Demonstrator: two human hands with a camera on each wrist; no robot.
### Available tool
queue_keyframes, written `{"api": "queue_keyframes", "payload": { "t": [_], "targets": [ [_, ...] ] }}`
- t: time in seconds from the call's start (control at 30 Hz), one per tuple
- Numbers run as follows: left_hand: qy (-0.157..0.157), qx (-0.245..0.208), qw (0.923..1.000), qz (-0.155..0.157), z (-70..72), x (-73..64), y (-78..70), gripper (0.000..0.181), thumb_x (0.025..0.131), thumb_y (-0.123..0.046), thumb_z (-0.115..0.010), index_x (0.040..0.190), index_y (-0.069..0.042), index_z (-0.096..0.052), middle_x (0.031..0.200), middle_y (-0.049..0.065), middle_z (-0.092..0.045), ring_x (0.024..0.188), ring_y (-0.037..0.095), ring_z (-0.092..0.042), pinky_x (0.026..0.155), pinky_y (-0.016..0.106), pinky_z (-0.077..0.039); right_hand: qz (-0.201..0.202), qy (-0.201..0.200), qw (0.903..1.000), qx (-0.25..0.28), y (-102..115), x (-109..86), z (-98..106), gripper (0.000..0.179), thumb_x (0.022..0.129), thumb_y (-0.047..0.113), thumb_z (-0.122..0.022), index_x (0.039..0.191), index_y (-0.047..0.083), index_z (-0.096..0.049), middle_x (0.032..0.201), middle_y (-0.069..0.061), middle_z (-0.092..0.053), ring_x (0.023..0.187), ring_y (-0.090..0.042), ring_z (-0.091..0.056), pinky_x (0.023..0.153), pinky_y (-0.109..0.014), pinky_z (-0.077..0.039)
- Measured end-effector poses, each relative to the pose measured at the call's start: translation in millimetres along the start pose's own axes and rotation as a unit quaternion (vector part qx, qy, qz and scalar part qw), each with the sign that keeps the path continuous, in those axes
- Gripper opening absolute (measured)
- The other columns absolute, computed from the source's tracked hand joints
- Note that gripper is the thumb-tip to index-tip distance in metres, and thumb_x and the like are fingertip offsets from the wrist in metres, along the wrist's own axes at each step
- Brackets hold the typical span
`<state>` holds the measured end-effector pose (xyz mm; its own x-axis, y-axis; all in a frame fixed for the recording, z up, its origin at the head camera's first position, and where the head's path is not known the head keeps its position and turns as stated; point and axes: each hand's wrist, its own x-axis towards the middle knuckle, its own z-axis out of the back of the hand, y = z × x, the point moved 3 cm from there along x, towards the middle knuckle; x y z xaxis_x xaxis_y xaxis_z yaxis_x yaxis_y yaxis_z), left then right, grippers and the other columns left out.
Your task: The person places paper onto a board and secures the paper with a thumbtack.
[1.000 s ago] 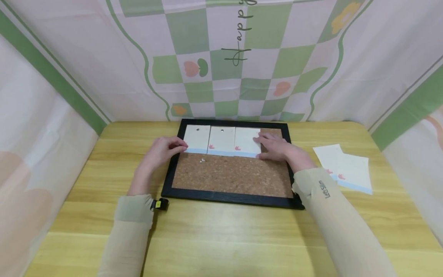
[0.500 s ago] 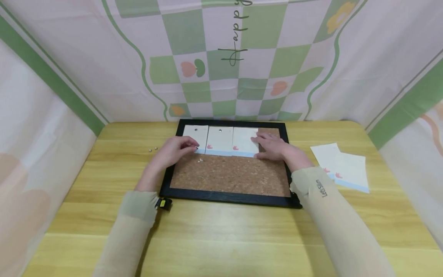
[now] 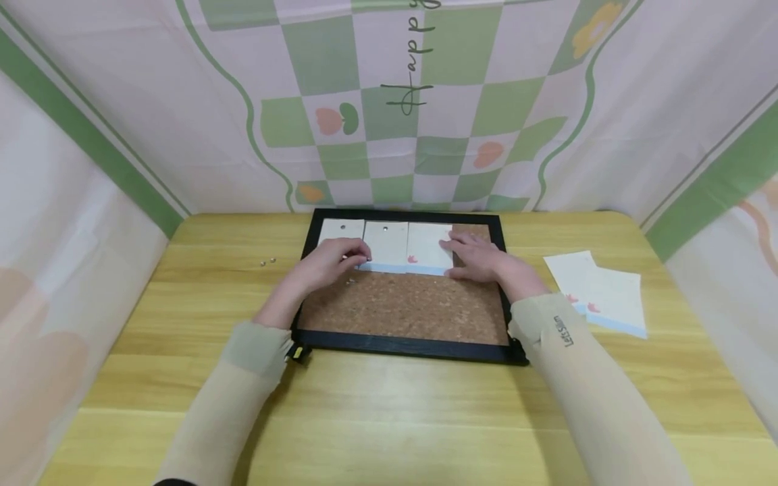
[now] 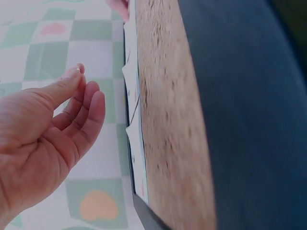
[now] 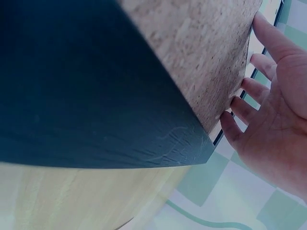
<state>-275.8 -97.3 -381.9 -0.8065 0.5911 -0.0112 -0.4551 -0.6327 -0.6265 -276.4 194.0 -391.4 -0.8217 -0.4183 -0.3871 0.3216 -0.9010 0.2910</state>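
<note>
Three white paper cards with a blue lower strip line the upper part of a black-framed corkboard (image 3: 401, 310). Silver thumbtacks show near the top of the left card (image 3: 343, 227) and the middle card (image 3: 385, 229). My left hand (image 3: 335, 262) hovers over the left and middle cards, thumb and forefinger pinching a tiny thumbtack, mostly hidden by the fingertips. In the left wrist view, the left hand (image 4: 53, 129) is raised off the board. My right hand (image 3: 480, 258) rests with spread fingers on the right card's (image 3: 428, 246) right edge and the bare cork beside it.
Two more thumbtacks (image 3: 268, 262) lie on the wooden table (image 3: 389, 418) left of the board. At the right, two overlapping cards (image 3: 614, 293) lie on the table. Small pale bits (image 3: 350, 281) sit on the cork. A checkered curtain (image 3: 398, 101) hangs behind.
My left hand has moved right from the left card's lower left corner to the middle card's left side, uncovering two thumbtacks on the table. The right hand keeps its place.
</note>
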Motion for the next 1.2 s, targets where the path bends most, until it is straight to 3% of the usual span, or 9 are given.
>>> {"api": "queue_keyframes", "payload": {
  "t": [0.27, 0.7, 0.87, 1.2],
  "targets": [
    [0.038, 0.003, 0.9989, -0.027, -10.7, 21.9, -15.3, 0.018, 0.104, -0.021, -0.052, 0.110, -0.013, -0.067, 0.105, 0.003, -0.071, 0.090, 0.015, -0.060, 0.082, 0.033, -0.050, -0.001, 0.001, 1.0000, 0.001, -1, 0.2, 0, 0.070, 0.103, 0.033, -0.055, 0.159, 0.009, -0.022, 0.166, -0.023, -0.010, 0.151, -0.050, -0.010, 0.119, -0.070, -0.013],
    [0.056, -0.038, 0.9977, 0.008, -21.8, 60.0, -28.5, 0.020, 0.104, -0.022, -0.054, 0.113, -0.012, -0.070, 0.105, 0.004, -0.073, 0.092, 0.016, -0.064, 0.081, 0.033, -0.053, -0.007, -0.001, 0.9999, -0.007, -2, 2.5, -2, 0.070, 0.102, 0.034, -0.056, 0.159, 0.010, -0.023, 0.166, -0.023, -0.011, 0.151, -0.051, -0.012, 0.118, -0.071, -0.015],
    [0.052, -0.030, 0.9981, 0.012, -26.3, 72.7, -35.4, 0.019, 0.104, -0.019, -0.055, 0.115, -0.010, -0.067, 0.107, 0.005, -0.072, 0.093, 0.016, -0.067, 0.082, 0.031, -0.054, -0.011, -0.001, 0.9999, -0.005, -3, 2.2, -2, 0.070, 0.102, 0.035, -0.055, 0.159, 0.010, -0.023, 0.166, -0.022, -0.011, 0.151, -0.051, -0.012, 0.118, -0.071, -0.016],
    [0.011, -0.014, 0.9988, 0.046, -40.8, 96.5, -38.2, 0.011, 0.100, -0.022, -0.062, 0.105, -0.014, -0.068, 0.100, 0.003, -0.073, 0.089, 0.014, -0.065, 0.075, 0.025, -0.049, -0.007, -0.014, 0.9997, 0.018, -3, 2.3, 0, 0.069, 0.100, 0.032, -0.061, 0.155, 0.005, -0.030, 0.165, -0.024, -0.018, 0.152, -0.047, -0.015, 0.120, -0.068, -0.016]
  ]
}}
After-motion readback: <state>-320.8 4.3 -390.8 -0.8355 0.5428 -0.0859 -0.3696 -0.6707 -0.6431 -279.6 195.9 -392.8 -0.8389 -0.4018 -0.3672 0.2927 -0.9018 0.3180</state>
